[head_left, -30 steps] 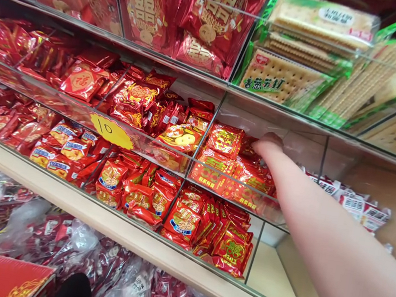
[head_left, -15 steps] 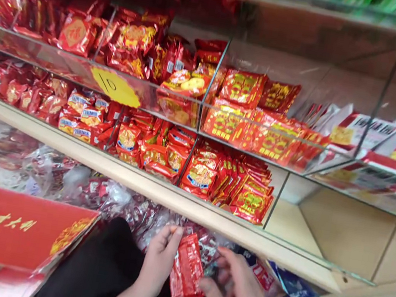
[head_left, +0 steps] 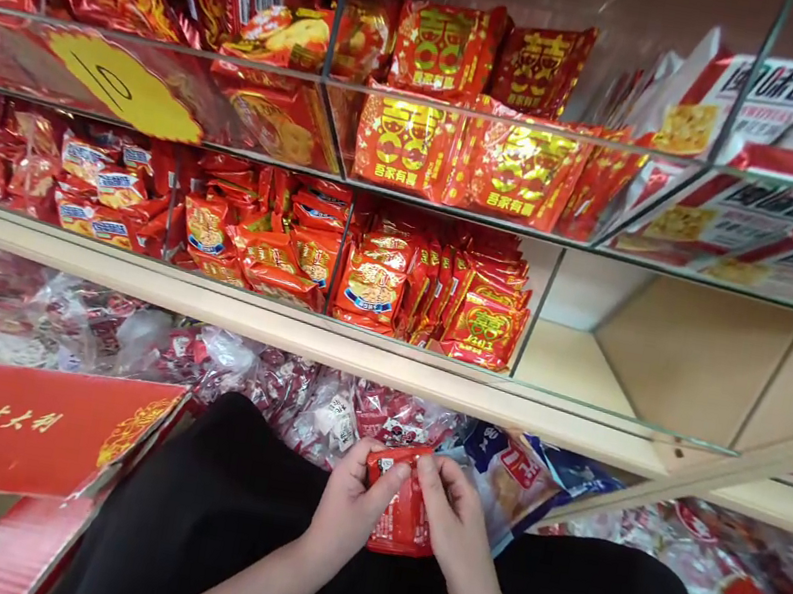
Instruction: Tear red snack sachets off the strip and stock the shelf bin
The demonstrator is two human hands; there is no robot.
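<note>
Between my knees, a small red snack packet (head_left: 403, 521) is held in both hands. My left hand (head_left: 354, 498) grips its upper left edge, with the thumb on top. My right hand (head_left: 452, 514) pinches the upper right part, its thumb close to the left one. The packet's lower half shows below the fingers; the palms cover its sides. Ahead, red packets with gold lettering (head_left: 487, 327) stand in a row on the lower shelf, beside packets with a blue-edged label (head_left: 370, 288).
A red cardboard box (head_left: 1, 429) is at the left. The wooden shelf edge (head_left: 271, 322) crosses in front, with plastic-wrapped snacks (head_left: 276, 383) beneath. Above are a glass-fronted shelf, a yellow tag (head_left: 126, 84) and white packets (head_left: 773, 91). My black-clad legs (head_left: 214, 520) flank my hands.
My right hand has closed on the packet, which both hands now hold. The view has shifted nearer the shelves, and the packet sits more level.
</note>
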